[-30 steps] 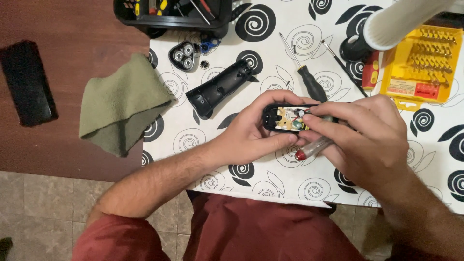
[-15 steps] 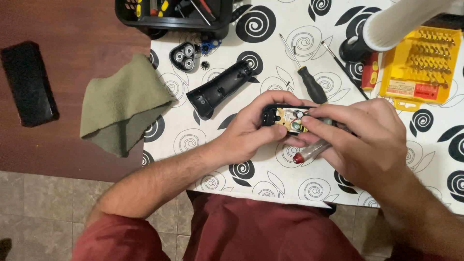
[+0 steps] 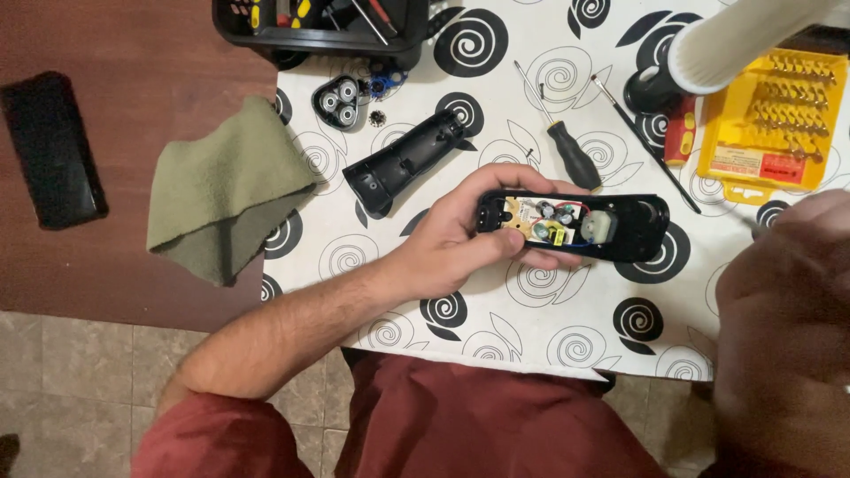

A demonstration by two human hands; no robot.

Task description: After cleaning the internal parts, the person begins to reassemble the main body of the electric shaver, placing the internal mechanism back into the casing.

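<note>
The left hand (image 3: 460, 243) grips the opened shaver body (image 3: 575, 226), circuit board up, just above the bench (image 3: 531, 327). The right hand (image 3: 788, 327) has pulled away from it toward the camera, blurred; its grip cannot be told. The board now lies uncovered.

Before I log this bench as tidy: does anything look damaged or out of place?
The black shaver body in the left hand lies open, circuit board exposed; its cover and three-cutter head lie apart. Nothing looks broken or spilled.

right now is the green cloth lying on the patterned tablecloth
No, the green cloth lies mostly on the bare brown table, only its right edge reaching the spiral tablecloth.
</note>
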